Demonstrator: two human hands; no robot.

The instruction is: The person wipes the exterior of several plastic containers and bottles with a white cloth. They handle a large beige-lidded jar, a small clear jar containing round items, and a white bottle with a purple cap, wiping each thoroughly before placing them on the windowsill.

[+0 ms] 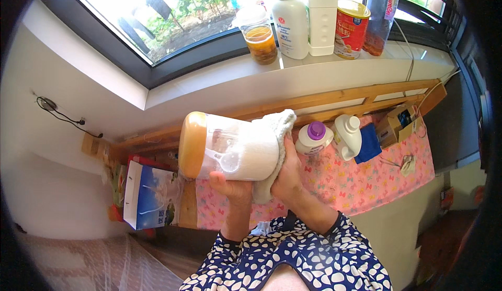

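Observation:
A clear plastic jar (251,152) with a tan lid (192,144) lies on its side in the air before me, its lid pointing left. White powder fills part of it, and a white scoop (228,161) shows through the wall. From below, my left hand (230,187) grips the jar near the lid, thumb on its side. My right hand (288,173) presses a pale, fluffy cloth (281,125) against the jar's base. The cloth wraps round that end, and some of the right fingers are hidden behind it.
Below is a pink patterned cloth (340,189) on a wooden bench. It bears a purple-capped bottle (312,140), a white jug (347,136), a blue cloth (369,143) and a cardboard box (396,127). A blue-white paper bag (151,194) stands left. Bottles and a red tin (350,29) line the windowsill.

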